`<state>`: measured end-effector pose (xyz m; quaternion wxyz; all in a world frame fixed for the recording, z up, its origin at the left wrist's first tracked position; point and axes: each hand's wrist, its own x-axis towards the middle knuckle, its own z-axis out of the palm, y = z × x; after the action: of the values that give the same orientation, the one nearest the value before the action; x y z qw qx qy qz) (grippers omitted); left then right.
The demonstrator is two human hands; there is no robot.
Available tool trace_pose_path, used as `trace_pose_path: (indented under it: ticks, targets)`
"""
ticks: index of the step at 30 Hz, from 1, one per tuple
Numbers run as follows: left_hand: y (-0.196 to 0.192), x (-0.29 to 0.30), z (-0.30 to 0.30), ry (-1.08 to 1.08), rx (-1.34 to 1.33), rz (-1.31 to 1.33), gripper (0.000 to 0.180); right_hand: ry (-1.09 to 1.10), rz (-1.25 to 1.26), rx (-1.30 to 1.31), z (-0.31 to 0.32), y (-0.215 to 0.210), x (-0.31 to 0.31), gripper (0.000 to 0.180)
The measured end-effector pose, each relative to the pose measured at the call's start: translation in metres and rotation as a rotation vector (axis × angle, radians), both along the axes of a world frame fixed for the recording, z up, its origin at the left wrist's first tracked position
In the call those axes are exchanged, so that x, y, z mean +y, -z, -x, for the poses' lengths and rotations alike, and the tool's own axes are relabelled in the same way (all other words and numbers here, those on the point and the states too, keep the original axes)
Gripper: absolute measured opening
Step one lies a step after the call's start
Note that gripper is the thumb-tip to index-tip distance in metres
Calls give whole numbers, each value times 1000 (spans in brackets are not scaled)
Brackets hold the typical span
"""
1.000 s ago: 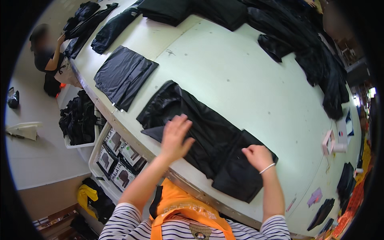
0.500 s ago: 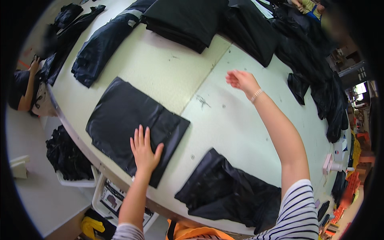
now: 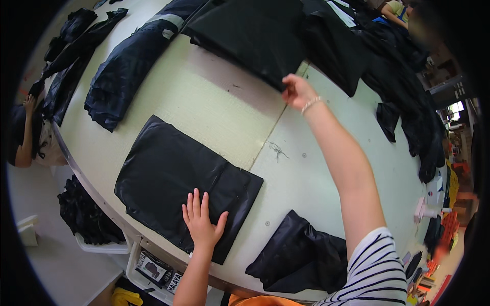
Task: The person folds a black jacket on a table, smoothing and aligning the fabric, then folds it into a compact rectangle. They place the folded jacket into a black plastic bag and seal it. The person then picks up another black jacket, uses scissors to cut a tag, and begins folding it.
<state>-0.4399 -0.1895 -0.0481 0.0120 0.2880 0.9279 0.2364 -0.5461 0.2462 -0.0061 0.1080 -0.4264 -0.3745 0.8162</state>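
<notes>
The right hand (image 3: 300,94) pinches the near corner of the black pile (image 3: 250,41), past the left hand (image 3: 204,227), spread flat on folded cloth (image 3: 168,173)

The flat-folded stack of black fabric (image 3: 250,35) at the far side is cut off by the top edge; at its near corner, the bare right hand's (image 3: 300,94) grip cannot be made out. The crumpled, shiny black garment (image 3: 298,255) is partly hidden by a striped sleeve (image 3: 371,262).
</notes>
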Motion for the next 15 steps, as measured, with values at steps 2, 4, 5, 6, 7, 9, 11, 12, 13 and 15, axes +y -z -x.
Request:
trace_pose_path:
  ticks: [2, 4, 5, 6, 7, 9, 11, 12, 13, 15]
  targets:
    - [1, -3, 1, 6, 15, -28, 69, -16, 71, 44, -50, -13, -51, 13]
    - [-1, -1, 0, 44, 15, -85, 65, 97, 179, 121, -117, -2, -72, 6]
    - [-3, -1, 0, 63, 23, -99, 63, 140, 257, 134, -150, 15, -74, 7]
    - [-7, 1, -2, 86, 24, -126, 60, 164, 266, 109, -178, 12, -88, 12]
    - [-15, 7, -3, 154, 124, -149, 60, 197, 271, 85, -206, 7, -101, 18]
    - [-48, 36, -18, 106, -635, -483, 60, 250, 357, -30, -249, -27, -122, 31]
    - [-32, 101, -16, -233, -1347, -980, 70, 227, 400, -37, -297, -28, -136, 38]
    - [-16, 122, -5, -228, -1608, -1036, 75, 228, 450, 5, -309, -39, -143, 25]
    - [-9, 136, 7, -224, -1869, -1077, 80, 228, 497, 55, -317, -51, -151, 14]
    - [-52, 167, -17, -304, -1666, -1250, 74, 238, 424, 128, -351, -49, -163, 9]
